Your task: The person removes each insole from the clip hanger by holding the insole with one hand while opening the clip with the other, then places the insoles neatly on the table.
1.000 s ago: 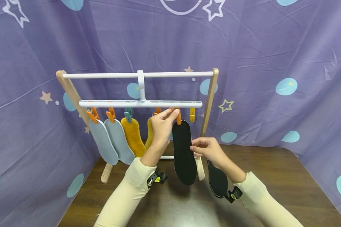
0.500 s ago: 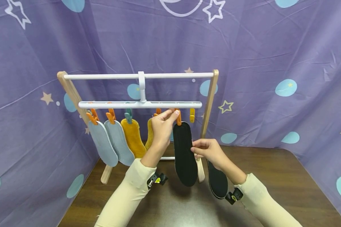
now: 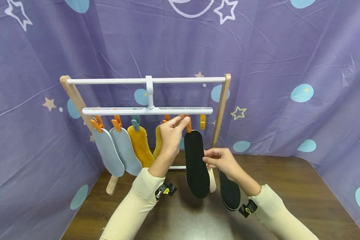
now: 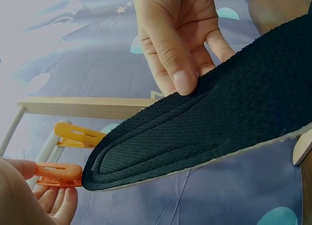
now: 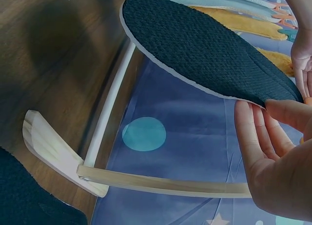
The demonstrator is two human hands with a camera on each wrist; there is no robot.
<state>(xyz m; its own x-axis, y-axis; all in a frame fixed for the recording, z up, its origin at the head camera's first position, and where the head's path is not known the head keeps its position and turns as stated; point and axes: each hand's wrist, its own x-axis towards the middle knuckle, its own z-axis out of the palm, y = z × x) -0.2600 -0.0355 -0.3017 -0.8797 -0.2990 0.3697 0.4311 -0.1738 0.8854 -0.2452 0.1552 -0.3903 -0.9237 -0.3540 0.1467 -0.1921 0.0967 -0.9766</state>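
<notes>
Under the white hanger bar, my left hand (image 3: 171, 133) pinches an orange clothespin (image 3: 188, 124) between thumb and fingers. A black insole (image 3: 197, 163) hangs below it, its upper end right at the clothespin's tip (image 4: 79, 176). Whether the tip still bites the edge cannot be made out. My right hand (image 3: 221, 160) pinches the insole's right edge between thumb and fingers; the right wrist view has the thumb (image 5: 287, 110) on top of the fabric. A second black insole (image 3: 230, 191) lies on the table, partly behind the right forearm.
The white hanger (image 3: 120, 111) hangs from a wooden rack (image 3: 220, 110). Light blue insoles (image 3: 108, 151) and yellow insoles (image 3: 141, 145) hang on its left in clothespins. A yellow clothespin (image 3: 202, 122) hangs bare at the right. The brown table (image 3: 288, 186) extends rightward.
The black insole has shifted slightly down and right with my right hand, and its top overlaps the orange clothespin less. My left hand has stayed in place on the clothespin.
</notes>
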